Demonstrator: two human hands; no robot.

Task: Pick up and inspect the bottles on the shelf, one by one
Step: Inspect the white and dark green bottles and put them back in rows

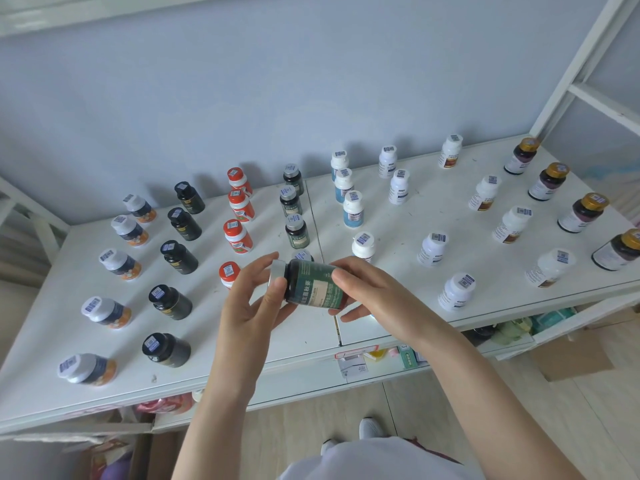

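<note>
Here, green bottle [313, 284] held sideways between both hands, left hand [251, 299] pinching its cap end, right hand [367, 289] gripping its base, bottle rows on shelf [398, 216] beyond.

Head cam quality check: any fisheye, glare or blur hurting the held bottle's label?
Head view: strong fisheye, shelf edges bow, outer bottles lean outward; soft light, faint bottle shadows on the wall; small glare patch on the shelf under the right hand; green bottle, between it and the left hand, fairly sharp, fine print unreadable.

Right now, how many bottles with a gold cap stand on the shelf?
4, lined up at the right end of the shelf: back bottle, second bottle, third bottle, front bottle. More may be out of frame.
</note>
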